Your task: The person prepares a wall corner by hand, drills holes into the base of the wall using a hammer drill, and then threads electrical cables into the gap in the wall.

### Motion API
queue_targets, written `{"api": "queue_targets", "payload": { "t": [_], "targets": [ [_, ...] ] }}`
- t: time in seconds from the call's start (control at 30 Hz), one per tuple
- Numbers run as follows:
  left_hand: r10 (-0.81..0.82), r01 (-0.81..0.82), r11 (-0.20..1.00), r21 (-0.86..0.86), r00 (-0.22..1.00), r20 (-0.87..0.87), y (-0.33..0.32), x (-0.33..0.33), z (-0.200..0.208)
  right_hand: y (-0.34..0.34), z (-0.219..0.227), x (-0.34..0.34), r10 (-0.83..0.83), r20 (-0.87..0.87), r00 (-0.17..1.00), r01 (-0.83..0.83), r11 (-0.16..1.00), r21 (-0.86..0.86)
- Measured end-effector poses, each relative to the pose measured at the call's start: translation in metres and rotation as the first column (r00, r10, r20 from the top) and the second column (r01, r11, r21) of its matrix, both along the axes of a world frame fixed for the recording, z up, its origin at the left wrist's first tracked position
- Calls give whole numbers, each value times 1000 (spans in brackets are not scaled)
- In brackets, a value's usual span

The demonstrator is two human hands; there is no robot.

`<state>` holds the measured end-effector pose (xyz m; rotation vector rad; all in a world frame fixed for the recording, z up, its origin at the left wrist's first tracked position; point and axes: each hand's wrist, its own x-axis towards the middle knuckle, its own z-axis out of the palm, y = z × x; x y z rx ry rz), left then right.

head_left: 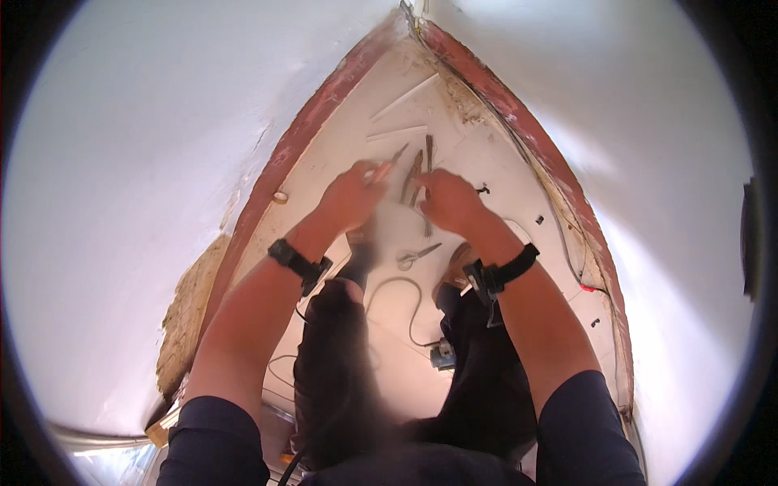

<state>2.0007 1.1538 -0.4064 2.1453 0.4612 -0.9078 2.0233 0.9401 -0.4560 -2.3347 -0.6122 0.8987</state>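
Over the floor, my left hand [356,193] is closed around a slim grey pointed tool [400,152], whose tip angles up and away; its handle is mostly hidden and blurred. My right hand [450,200] faces it a short way off, fingers drawn together by some thin dark brown strips [429,150]. Whether those fingertips pinch a strip or something else, I cannot make out. Between my feet, nearer to me, lies a pair of scissors [416,257] with pale handles. Dark straps with small devices circle both my wrists.
Red-brown skirting [312,121] runs along both walls to a far corner. White strips [405,97] lie beyond my hands, a ring-shaped roll [280,197] by the left skirting. A grey-blue corded device [442,355] sits between my legs. A cable [519,142] follows the right wall.
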Motion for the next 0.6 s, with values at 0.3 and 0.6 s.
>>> {"api": "queue_targets", "payload": {
  "t": [0.3,0.6],
  "targets": [
    [-275,292,955,56,938,-213,31,-138,115,-92,122,-141,8,-386,922,-1,1000,20],
    [-483,484,871,-77,821,-303,30,-193,176,-140,217,-327,-431,-431,793,369,902,-223]
  ]
}}
